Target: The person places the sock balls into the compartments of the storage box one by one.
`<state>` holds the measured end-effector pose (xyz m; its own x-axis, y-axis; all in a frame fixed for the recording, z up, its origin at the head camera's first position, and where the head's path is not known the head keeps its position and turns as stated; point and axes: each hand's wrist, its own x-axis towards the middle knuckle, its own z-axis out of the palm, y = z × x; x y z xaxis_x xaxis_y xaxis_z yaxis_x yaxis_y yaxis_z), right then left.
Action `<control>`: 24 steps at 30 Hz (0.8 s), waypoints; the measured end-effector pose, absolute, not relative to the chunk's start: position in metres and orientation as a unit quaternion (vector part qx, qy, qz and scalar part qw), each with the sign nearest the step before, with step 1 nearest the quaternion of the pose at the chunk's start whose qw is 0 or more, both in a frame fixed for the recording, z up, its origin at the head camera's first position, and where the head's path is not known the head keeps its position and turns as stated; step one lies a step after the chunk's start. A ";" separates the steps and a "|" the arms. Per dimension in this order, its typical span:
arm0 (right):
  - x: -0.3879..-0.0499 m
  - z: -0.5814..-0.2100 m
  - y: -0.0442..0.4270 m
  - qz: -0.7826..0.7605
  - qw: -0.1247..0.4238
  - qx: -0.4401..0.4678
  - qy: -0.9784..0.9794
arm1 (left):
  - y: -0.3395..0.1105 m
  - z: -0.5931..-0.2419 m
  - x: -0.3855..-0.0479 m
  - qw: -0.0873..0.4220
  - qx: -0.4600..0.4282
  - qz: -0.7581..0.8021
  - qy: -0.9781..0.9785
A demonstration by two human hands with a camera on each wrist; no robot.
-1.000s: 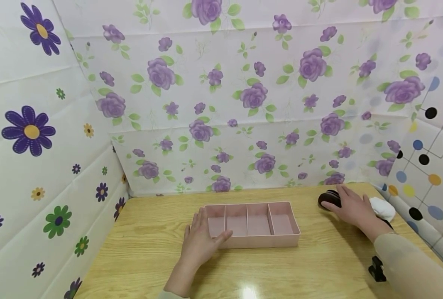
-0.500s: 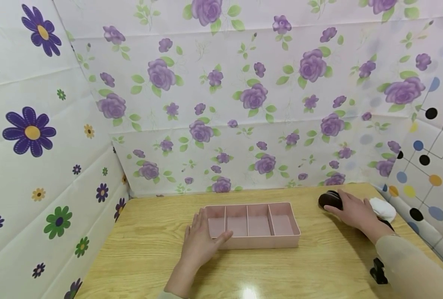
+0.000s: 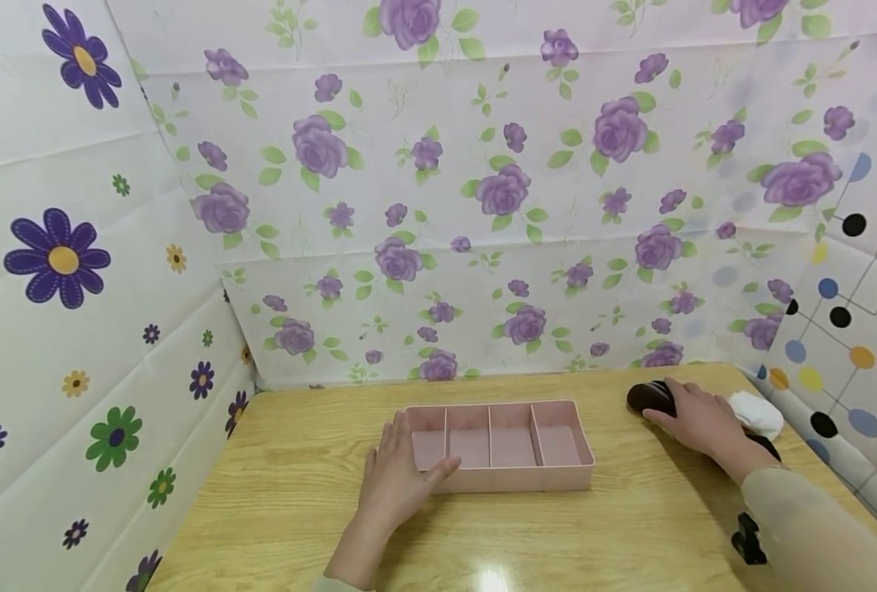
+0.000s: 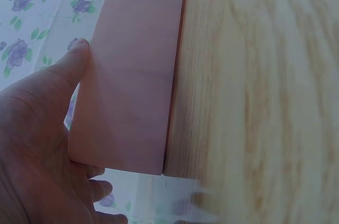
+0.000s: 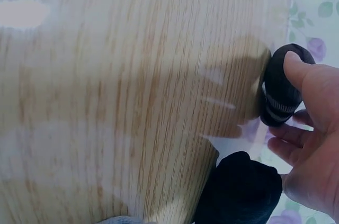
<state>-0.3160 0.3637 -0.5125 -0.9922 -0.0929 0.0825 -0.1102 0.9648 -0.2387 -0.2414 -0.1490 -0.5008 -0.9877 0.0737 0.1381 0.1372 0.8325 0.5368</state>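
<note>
1. One pink box (image 3: 512,479) sits on the table (image 3: 297,460), back toward the far edge, its long walls roughly in line with it. I count three dividers and four compartments in a single row, pink floor showing in each.
2. Two hands are in my view. The left hand (image 3: 394,477) is spread round the box's near left corner, fingers along the short wall, thumb across the near rim.
3. One dark striped roll (image 3: 648,398) is outside the box, near the table's far edge, toward the far right corner. The right hand (image 3: 700,421) pinches it between thumb and fingers; whether it touches the table I cannot tell.
4. Two more bundles are near the right edge: a white bundle (image 3: 758,413) and, partly under the forearm, a black bundle (image 5: 238,189).
5. One small black object (image 3: 747,538), unclear to me, is just beside the right sleeve (image 3: 815,526).
</note>
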 end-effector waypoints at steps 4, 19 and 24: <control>-0.315 -0.512 0.361 0.114 0.050 0.053 -0.991 | -0.149 -0.502 -0.242 0.058 -0.055 -0.280 -0.957; -0.309 -0.505 0.348 0.113 0.041 0.048 -0.992 | -0.150 -0.501 -0.240 0.050 -0.054 -0.282 -0.957; -0.309 -0.504 0.343 0.143 0.036 0.069 -0.987 | -0.150 -0.500 -0.239 0.051 -0.054 -0.285 -0.956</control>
